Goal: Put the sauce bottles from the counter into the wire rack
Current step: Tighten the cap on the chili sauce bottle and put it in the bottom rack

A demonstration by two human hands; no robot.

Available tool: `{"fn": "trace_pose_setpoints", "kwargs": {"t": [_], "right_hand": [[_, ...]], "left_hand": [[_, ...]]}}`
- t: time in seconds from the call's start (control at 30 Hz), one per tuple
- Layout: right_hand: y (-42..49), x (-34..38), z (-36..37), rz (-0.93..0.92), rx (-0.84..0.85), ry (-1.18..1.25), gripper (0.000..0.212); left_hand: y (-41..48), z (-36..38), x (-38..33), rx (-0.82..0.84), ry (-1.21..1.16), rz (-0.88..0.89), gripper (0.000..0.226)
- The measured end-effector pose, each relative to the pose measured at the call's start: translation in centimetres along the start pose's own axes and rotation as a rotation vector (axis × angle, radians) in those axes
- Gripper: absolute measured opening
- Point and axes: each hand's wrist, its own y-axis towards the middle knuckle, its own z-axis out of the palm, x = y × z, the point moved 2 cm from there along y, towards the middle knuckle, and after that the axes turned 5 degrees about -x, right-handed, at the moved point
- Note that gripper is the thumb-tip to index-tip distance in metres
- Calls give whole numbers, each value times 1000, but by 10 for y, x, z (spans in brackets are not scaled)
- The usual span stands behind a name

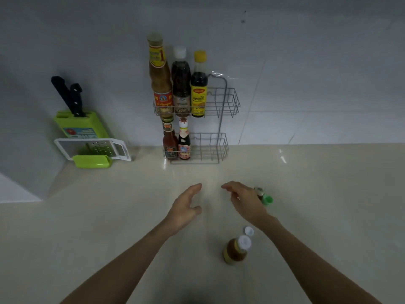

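Both hands empty over the table, rack half filled

Head view: the wire rack (215, 119) hangs on the wall with three bottles (181, 84) in its top basket and two (177, 141) in its bottom basket, all packed to the rack's left side. In front of the rack, the left hand (186, 208) and right hand (244, 200) hover with fingers loosely spread, holding nothing. A green-capped bottle (267, 199) peeks out just past the right hand, and a brown sauce bottle (235, 251) stands on the table nearer the camera.
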Motion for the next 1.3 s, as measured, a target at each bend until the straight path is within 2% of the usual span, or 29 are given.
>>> {"fn": "trace_pose_setpoints", "kwargs": {"t": [0.17,0.3,0.37,0.47,0.57,0.67,0.73,0.8,0.97,1.1,1.2,1.3], "right_hand": [[-77,-51,14,4,180,-240,42],[-112,-79,26,-51,259,-332,24],[-117,-85,28,-37,262,-392,21],[-119,-92,28,-36,239,-363,35],[-108,-75,14,132,72,-119,22],[-88,-35,-13,283,-164,387,19],[-73,-3,-32,350,-167,800,16],[-62,21,-45,326,-136,939,13],[-42,35,-56,230,-16,1002,11],[-27,34,-77,136,167,967,17],[-16,39,-96,55,369,808,27],[-4,47,-108,-19,415,567,23]], "left_hand": [[-48,54,8,217,141,67,77],[-70,82,11,359,207,145,77],[-75,93,10,362,191,155,69],[-80,106,5,286,175,147,54],[-79,110,3,227,140,147,47],[-73,107,3,130,41,95,37],[-69,101,-4,51,-37,52,37],[-64,93,-13,0,-90,2,37],[-51,70,-33,27,-140,-45,29],[-49,54,-44,224,-209,-75,30],[-52,47,-46,453,-326,-159,42],[-55,44,-49,526,-344,-168,45]]}}
